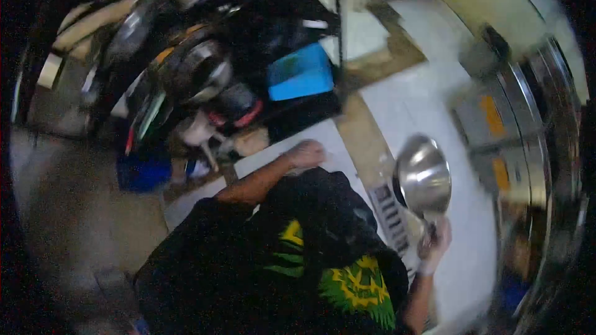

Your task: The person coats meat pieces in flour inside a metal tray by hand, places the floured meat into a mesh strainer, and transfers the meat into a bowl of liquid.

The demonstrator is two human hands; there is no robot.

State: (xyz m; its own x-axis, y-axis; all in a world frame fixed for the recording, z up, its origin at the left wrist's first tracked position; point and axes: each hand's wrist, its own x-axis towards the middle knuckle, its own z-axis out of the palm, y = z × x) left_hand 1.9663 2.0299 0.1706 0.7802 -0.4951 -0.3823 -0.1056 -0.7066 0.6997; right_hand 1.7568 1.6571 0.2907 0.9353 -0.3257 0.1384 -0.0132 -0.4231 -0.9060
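the right hand (441, 239) is closed round the handle of a shiny, round, silver-coloured metal pan (428, 177), which shows against a smooth white surface (465, 254). the left hand (307, 154) is in front of the black shirt with a green and yellow print (360, 285); it is blurred, so i cannot tell how open it is or whether it holds anything. farther out is a bright blue, rectangular container (301, 73).
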